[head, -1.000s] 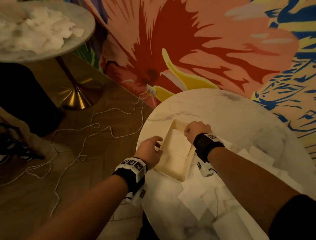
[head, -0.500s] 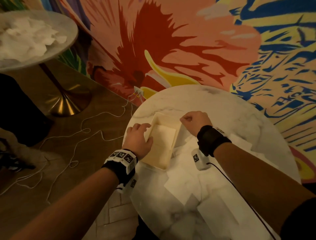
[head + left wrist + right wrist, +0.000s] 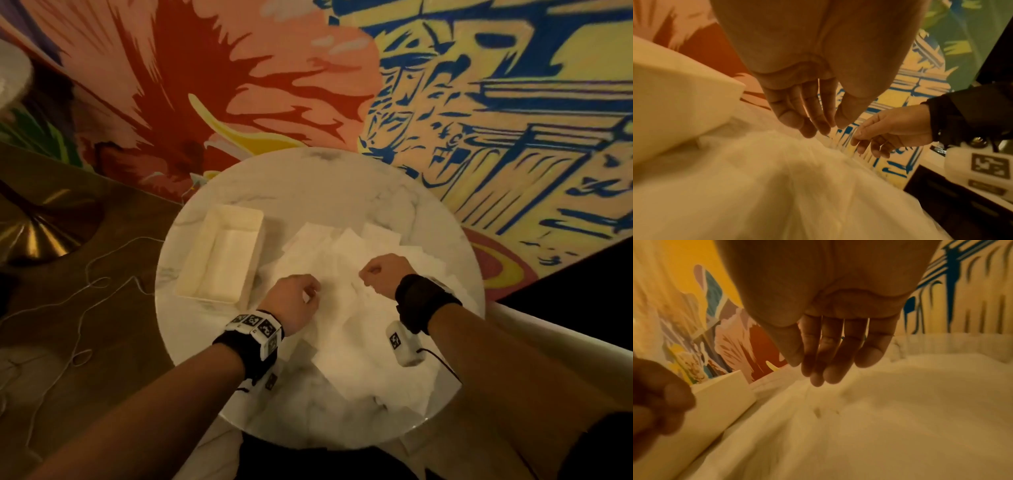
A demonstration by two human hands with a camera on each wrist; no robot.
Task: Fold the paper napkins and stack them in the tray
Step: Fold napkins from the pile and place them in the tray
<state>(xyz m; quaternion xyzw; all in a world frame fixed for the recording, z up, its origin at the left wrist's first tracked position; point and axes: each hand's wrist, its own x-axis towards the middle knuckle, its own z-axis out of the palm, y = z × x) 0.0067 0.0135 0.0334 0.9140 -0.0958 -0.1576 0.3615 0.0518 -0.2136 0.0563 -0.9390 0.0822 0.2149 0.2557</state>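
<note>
A cream rectangular tray (image 3: 202, 253) sits on the left part of the round marble table, with a folded napkin (image 3: 233, 260) lying flat inside it. Loose white paper napkins (image 3: 342, 246) spread in a pile over the table's middle and right. Both hands hover just above this pile, right of the tray. My left hand (image 3: 301, 294) (image 3: 822, 128) has its fingers pointing down, relaxed, with nothing between them. My right hand (image 3: 373, 274) (image 3: 818, 371) also hangs with straight fingers over the napkins and holds nothing. The tray's corner (image 3: 674, 97) (image 3: 725, 391) shows beside the hands.
The marble table (image 3: 308, 185) stands against a painted mural wall. A white cord (image 3: 102, 284) trails over the wooden floor to the left, near the brass base (image 3: 34, 233) of another table. A pale curved seat edge (image 3: 548, 329) runs at the right.
Both hands have left the tray and moved right, over the loose napkin pile. The folded napkin stays in the tray. The view has swung right.
</note>
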